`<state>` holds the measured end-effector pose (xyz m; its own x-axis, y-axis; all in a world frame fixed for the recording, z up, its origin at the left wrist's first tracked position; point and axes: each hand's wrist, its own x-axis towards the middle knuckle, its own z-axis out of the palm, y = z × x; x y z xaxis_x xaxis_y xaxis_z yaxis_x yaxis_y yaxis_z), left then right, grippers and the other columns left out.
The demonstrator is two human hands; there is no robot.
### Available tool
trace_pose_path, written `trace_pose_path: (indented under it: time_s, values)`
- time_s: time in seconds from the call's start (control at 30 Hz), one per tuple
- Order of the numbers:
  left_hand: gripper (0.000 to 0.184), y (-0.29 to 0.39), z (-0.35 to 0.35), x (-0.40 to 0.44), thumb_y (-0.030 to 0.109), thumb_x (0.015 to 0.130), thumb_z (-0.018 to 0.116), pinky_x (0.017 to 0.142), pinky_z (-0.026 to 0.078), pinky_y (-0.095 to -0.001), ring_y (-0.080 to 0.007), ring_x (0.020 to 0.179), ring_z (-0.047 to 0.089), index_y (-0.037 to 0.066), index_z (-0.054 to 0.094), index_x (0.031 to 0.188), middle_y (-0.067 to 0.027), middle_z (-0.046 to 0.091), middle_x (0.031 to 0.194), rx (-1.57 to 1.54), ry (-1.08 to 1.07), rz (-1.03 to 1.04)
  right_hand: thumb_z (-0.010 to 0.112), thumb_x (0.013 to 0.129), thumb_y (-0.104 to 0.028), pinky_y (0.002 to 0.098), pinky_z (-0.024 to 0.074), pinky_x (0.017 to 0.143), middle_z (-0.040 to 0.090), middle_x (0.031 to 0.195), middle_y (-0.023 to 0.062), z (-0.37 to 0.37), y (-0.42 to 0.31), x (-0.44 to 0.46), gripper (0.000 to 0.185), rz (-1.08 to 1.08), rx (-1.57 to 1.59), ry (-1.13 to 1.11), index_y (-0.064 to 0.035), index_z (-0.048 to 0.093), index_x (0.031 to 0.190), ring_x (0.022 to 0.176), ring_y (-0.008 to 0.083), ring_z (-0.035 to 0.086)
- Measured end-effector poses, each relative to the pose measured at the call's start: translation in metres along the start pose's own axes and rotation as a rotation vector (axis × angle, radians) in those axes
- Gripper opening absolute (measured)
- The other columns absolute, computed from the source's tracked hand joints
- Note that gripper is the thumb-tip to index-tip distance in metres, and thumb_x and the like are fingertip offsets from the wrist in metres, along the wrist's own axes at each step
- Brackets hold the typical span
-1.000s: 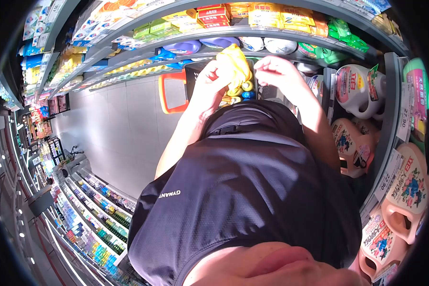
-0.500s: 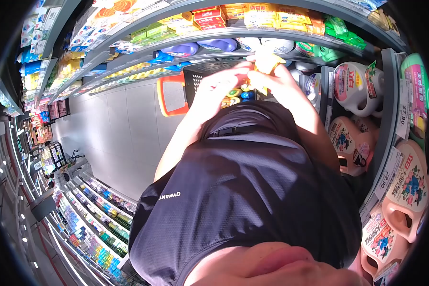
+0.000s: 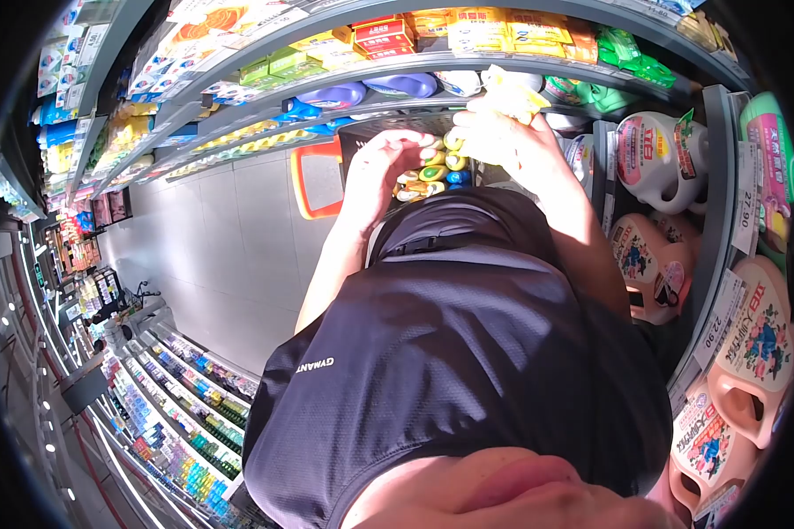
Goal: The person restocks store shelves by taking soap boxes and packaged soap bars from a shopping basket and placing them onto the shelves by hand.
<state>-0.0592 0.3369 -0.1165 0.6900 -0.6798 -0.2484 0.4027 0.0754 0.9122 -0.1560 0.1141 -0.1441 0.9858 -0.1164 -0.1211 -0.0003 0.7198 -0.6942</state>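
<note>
My right hand [image 3: 513, 145] is closed on a pale yellow, crumpled-looking item [image 3: 513, 91], perhaps a soft packet; bright light washes out its detail. To the left, my left hand [image 3: 384, 167] is open, fingers loosely bent and apart, with nothing in them. Between and below the hands stands a black basket [image 3: 355, 135], its side partly behind my left hand. Several bottles with yellow-green tops [image 3: 432, 173] are inside it, along with blue-topped ones [image 3: 457, 178].
An orange-framed handle [image 3: 305, 181] sticks out left of the basket over the grey floor [image 3: 229, 238]. Shelves with purple bottles [image 3: 400, 85] and boxed goods run ahead. On the right, a shelf edge [image 3: 723, 220] borders large detergent jugs [image 3: 653, 163]. A further aisle shelf [image 3: 176, 397] lies lower left.
My hands have moved apart: the left dropped back leftward from the yellow item, its fingers now bent. My right hand turned with the item, showing its back, and the bottles between are more visible.
</note>
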Motion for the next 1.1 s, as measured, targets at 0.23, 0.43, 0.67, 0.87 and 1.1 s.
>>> trace_pose_path:
  time_s: [0.23,0.43,0.67,0.87,1.1]
  values:
    - [0.028,-0.007,-0.003,0.0,0.022,0.099,0.052,0.092,0.049,-0.0345,-0.0207,0.098,0.065,-0.001,0.062,0.113,-0.0139,0.068,0.112,-0.006,-0.002,-0.029,0.064,0.096,-0.024,0.0346,0.0583,0.076,0.068,0.106,0.0116,-0.014,0.007,0.003,0.031,-0.019,-0.112,-0.014,-0.0044,0.058,0.119,0.091,0.021,0.069]
    - [0.024,-0.006,-0.001,0.003,0.016,0.1,0.05,0.092,0.05,-0.0341,-0.0202,0.098,0.065,-0.001,0.062,0.113,-0.0137,0.067,0.111,-0.022,-0.036,-0.064,0.06,0.098,-0.027,0.0376,0.0585,0.08,0.067,0.108,0.0145,-0.006,0.005,0.003,0.035,-0.011,-0.024,0.022,-0.0042,0.056,0.124,0.094,0.026,0.07]
    - [0.024,-0.009,0.001,0.003,0.014,0.099,0.05,0.091,0.051,-0.0339,-0.0205,0.098,0.065,-0.001,0.061,0.113,-0.0139,0.067,0.111,-0.031,-0.053,-0.086,0.059,0.097,-0.022,0.041,0.0557,0.087,0.067,0.108,0.019,-0.002,-0.004,0.008,0.035,-0.018,0.117,0.076,-0.001,0.053,0.124,0.101,0.0341,0.067]
    - [0.025,-0.014,-0.005,0.008,0.018,0.099,0.051,0.089,0.051,-0.0359,-0.0205,0.097,0.065,0.0,0.061,0.114,-0.0132,0.067,0.111,-0.027,-0.054,-0.134,0.064,0.091,-0.013,0.0359,0.0544,0.079,0.066,0.103,0.0197,-0.058,0.01,0.016,0.034,-0.458,-1.259,0.245,0.0016,0.054,0.119,0.096,0.0283,0.068]
    - [0.024,-0.017,0.007,0.026,0.013,0.099,0.049,0.087,0.05,-0.0269,-0.0112,0.096,0.063,0.002,0.062,0.117,-0.0061,0.068,0.109,0.014,-0.108,-0.226,0.063,0.094,-0.022,0.0263,0.0503,0.065,0.063,0.087,0.0041,-0.087,0.003,0.04,0.024,-0.089,-0.386,0.353,-0.0028,0.061,0.107,0.072,0.0114,0.06]
